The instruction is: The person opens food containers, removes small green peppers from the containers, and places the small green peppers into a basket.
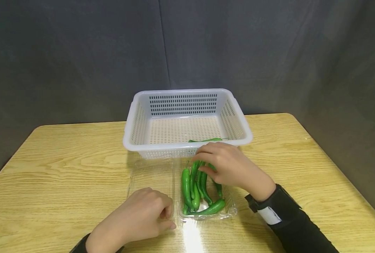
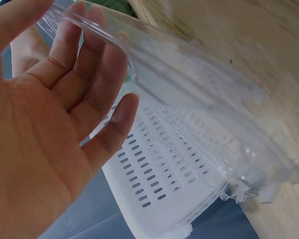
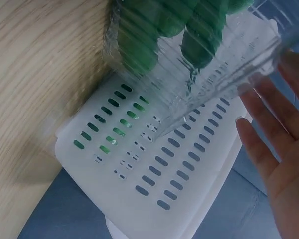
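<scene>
Several green peppers (image 1: 186,184) lie in a clear box (image 1: 232,211) just below and right of the centre of the head frame. Most of them point up and down the frame, and one lies nearly crosswise along the box's lower edge. The right hand (image 1: 230,165) is over the upper part of the box, its fingers bent down among the pepper tops; whether they pinch one I cannot tell (the right wrist view shows the peppers only through the box wall).

Left of the box, and adjoining it, is its clear lid (image 1: 150,175), laid open. The left hand (image 1: 143,212) is at the lid's lower edge, at the bottom centre-left of the frame, loosely curled and holding nothing; I cannot tell whether it touches the plastic.

Just above the box, in the middle of the frame, stands a white slotted basket (image 1: 187,144), with a slim green pepper (image 1: 214,140) inside, along its lower wall. All this is on a wood-grain table (image 1: 64,168). A black cuff (image 1: 283,207) with a white patch (image 1: 269,215) wraps the right wrist at lower right, and dark cloth (image 1: 79,59) fills the upper frame.
</scene>
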`<act>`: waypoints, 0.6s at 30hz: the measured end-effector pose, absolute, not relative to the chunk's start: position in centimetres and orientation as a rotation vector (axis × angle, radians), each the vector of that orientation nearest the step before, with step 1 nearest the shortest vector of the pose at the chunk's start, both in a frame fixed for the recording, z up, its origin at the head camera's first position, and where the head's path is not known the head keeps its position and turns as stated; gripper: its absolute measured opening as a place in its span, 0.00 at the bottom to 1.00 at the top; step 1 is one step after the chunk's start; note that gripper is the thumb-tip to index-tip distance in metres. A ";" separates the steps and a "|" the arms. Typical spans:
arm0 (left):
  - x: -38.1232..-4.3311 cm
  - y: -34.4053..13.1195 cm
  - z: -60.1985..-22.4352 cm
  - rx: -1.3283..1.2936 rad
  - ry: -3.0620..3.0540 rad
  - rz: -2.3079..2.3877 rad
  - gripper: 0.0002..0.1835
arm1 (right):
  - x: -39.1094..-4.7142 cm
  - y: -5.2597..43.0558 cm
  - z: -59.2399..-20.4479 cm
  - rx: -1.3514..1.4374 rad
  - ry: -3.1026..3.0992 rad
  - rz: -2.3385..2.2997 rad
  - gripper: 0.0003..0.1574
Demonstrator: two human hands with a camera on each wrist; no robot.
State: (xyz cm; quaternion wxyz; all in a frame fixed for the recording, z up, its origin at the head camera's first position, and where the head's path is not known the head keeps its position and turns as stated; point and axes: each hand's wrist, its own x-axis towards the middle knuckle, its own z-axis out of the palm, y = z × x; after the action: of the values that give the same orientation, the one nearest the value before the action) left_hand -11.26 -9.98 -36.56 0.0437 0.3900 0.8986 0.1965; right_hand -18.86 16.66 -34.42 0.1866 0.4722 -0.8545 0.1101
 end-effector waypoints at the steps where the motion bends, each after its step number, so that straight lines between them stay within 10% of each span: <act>1: -11.3 -10.0 -36.6 1.192 2.746 0.600 0.18 | -18.8 16.6 -34.5 1.328 -2.408 0.307 0.17; 18: -11.2 -9.9 -36.6 1.212 2.782 0.562 0.18 | -18.6 15.9 -35.4 1.355 -2.590 0.317 0.21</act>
State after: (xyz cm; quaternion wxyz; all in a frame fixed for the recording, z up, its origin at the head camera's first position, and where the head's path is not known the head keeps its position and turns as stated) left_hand -11.22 -9.90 -36.65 0.0280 0.3925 0.9011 0.1820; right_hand -18.64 15.95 -35.41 0.1004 0.4585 -0.8765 0.1071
